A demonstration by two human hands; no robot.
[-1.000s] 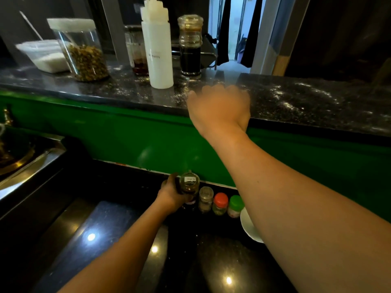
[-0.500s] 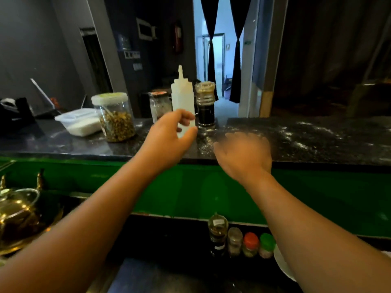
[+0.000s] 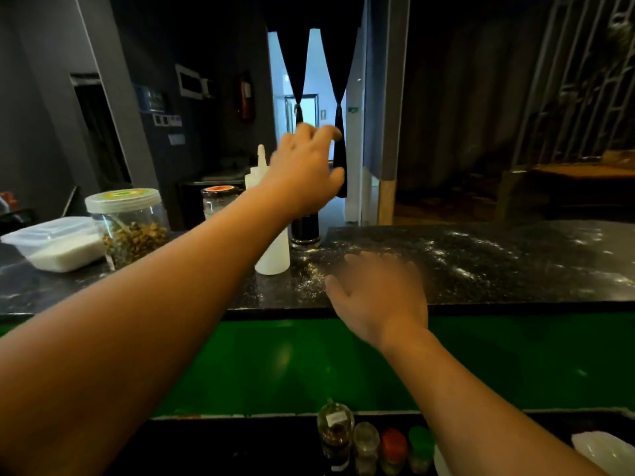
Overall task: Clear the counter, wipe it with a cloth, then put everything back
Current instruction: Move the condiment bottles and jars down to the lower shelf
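My left hand [image 3: 304, 173] is raised over the dark speckled counter [image 3: 481, 262], fingers spread and relaxed, in front of the dark-liquid glass bottle [image 3: 305, 228], whose top it hides. It holds nothing. A white squeeze bottle [image 3: 271, 249] stands just left of that hand, partly behind my forearm. My right hand [image 3: 379, 297] hovers blurred at the counter's front edge, fingers loosely extended and empty. White dust is scattered across the counter.
On the counter's left stand a clear jar of dried bits [image 3: 129, 225], a white lidded tub [image 3: 55, 242] and a small glass jar [image 3: 218, 201]. Below the green front [image 3: 292, 365], several small spice jars [image 3: 371, 444] and a white dish [image 3: 601, 451] sit on the lower worktop.
My left hand let go of the jar on the lower worktop, rose to the counter and moved right past the squeeze bottle. The right hand stayed near the counter edge. The view tilted up.
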